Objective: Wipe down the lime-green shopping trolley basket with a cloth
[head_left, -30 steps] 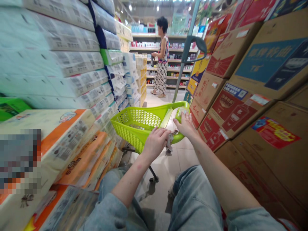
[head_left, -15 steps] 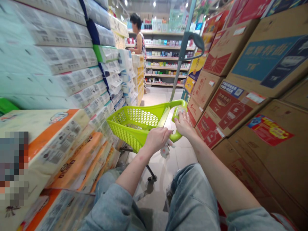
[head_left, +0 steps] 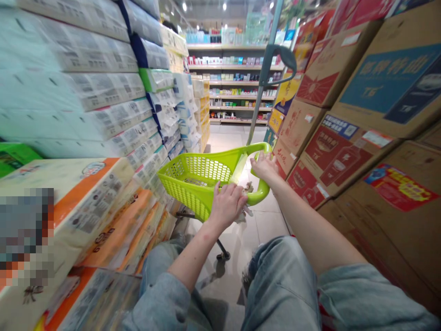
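A lime-green plastic shopping basket point(head_left: 196, 177) on wheels stands in the aisle ahead of my knees. My left hand point(head_left: 227, 204) is closed on a crumpled whitish wipe point(head_left: 245, 211) pressed against the basket's near rim. My right hand point(head_left: 263, 165) curls round the basket's green rim at its right corner. The basket's grey pull handle point(head_left: 275, 62) rises up behind on a pole.
Stacked tissue packs point(head_left: 86, 115) wall the left side, orange-and-white packs point(head_left: 99, 207) lower down. Cardboard boxes point(head_left: 344, 138) are piled on the right. Tiled floor point(head_left: 234, 138) runs to product shelves point(head_left: 234, 82) at the far end.
The person who stood at the far shelves has walked left and is out of sight. My left hand has shifted slightly along the rim with the wipe.
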### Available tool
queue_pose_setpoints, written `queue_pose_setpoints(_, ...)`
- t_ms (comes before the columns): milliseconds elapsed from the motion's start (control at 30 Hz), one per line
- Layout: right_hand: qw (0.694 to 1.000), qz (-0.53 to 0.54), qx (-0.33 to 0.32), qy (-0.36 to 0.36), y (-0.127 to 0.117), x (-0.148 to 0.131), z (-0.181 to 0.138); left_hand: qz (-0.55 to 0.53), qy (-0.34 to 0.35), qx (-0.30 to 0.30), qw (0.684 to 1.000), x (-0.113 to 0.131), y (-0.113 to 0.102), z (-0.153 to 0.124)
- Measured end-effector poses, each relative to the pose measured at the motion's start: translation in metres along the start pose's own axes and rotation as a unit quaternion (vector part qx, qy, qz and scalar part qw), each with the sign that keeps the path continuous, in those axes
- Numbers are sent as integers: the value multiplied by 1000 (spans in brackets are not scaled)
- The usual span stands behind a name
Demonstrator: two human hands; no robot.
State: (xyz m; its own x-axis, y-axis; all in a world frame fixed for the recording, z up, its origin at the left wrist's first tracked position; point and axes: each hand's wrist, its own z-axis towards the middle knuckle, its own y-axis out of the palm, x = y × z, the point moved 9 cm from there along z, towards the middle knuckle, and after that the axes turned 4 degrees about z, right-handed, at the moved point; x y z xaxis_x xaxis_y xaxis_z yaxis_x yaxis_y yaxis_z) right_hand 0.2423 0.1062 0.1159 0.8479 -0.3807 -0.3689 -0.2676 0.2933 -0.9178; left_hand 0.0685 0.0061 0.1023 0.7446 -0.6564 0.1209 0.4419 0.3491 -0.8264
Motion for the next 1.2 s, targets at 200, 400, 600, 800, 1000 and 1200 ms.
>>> queue_pose_setpoints(200,1000,-7,-20,-6,-2,-2,-9,-59,7,-27,998,-17,5,12)
queue_pose_setpoints(400,1000,-6,-22,-13,-7,-5,-14,-166,-71,-43,983,-60,22,22)
queue_pose_setpoints(600,1000,-16,-3,-17,-7,-3,-10,-98,-64,15,993,-52,10,5)
queue_pose_setpoints(800,1000,-22,13,-17,-8,5,-7,-23,24,54,998,-11,-3,-4)
queue_pose_setpoints(1000,999,-39,12,-14,-9,13,-9,-57,18,39,997,-4,8,-1)
queue_pose_setpoints(1200,999,-37,12,-10,-11,17,-13,-155,-82,-27,984,-26,16,19)
